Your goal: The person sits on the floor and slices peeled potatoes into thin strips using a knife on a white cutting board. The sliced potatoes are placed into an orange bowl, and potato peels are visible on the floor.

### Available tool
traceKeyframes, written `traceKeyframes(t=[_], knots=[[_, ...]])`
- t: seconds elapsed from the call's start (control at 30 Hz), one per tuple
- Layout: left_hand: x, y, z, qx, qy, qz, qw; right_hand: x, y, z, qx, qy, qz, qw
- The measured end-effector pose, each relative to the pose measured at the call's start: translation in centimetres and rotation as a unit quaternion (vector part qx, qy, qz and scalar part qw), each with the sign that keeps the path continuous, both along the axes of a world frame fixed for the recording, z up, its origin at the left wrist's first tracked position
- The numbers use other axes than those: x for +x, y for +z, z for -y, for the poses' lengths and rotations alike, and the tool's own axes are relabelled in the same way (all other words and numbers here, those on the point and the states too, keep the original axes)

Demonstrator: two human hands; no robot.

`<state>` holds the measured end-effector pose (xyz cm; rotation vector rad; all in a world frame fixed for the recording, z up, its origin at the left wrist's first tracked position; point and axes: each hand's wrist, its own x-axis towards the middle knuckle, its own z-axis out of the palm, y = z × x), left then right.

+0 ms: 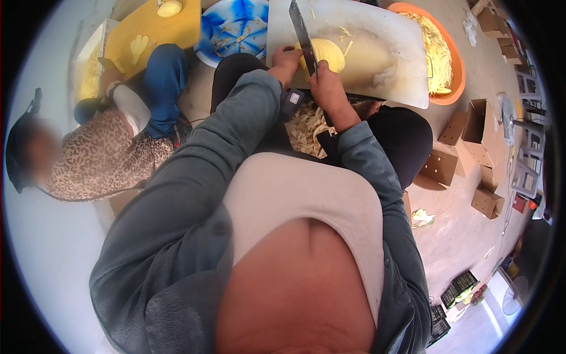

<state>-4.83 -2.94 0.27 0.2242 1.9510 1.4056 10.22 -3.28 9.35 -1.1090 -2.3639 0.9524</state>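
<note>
My right hand (328, 88) grips a long dark-bladed kitchen knife (300, 31), its blade pointing away from me and tilted to the left. Under and beside the blade lies a peeled pale-yellow vegetable (329, 55), cut into thin slices that lean together in a row. The fingers of my left hand (285, 62) hold the vegetable's left end, close to the blade. All this is on a white cutting board (389, 53), with a few cut strips scattered on it and brown staining at its right. The knife's handle is hidden in my right hand.
An orange tub (460, 79) of yellow shreds stands right of the board. Left is a blue-and-white basin (208, 44). A co-worker (101, 146) sits at a yellow board (190, 26). Peelings (309, 128) lie below my board; cardboard boxes (482, 132) stand at right.
</note>
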Motion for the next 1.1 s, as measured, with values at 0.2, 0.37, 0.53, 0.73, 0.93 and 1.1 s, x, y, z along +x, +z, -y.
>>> traceKeyframes(t=[0.2, 0.37, 0.53, 0.73, 0.93, 1.1], knots=[[0.0, 0.3, 0.2, -0.020, -0.010, -0.022, 0.999, -0.5, -0.6, 0.3, -0.008, -0.006, 0.033, 0.999], [0.1, 0.2, 0.1, -0.032, -0.024, -0.060, 0.997, -0.8, -1.4, 0.1, -0.007, -0.009, 0.027, 1.000], [-0.1, -0.5, 0.2, -0.022, -0.025, -0.055, 0.998, -1.2, -1.0, -0.1, -0.026, -0.006, 0.033, 0.999], [0.0, -0.3, 0.0, -0.031, -0.024, -0.056, 0.998, -1.2, -0.9, -0.4, -0.036, -0.001, 0.042, 0.998], [0.1, -0.5, 0.1, -0.018, -0.021, -0.049, 0.998, -1.3, -0.6, -0.7, -0.056, -0.001, 0.043, 0.997], [0.2, -0.2, 0.1, -0.009, -0.015, -0.032, 0.999, -1.2, -0.5, -0.8, -0.056, 0.005, 0.034, 0.998]])
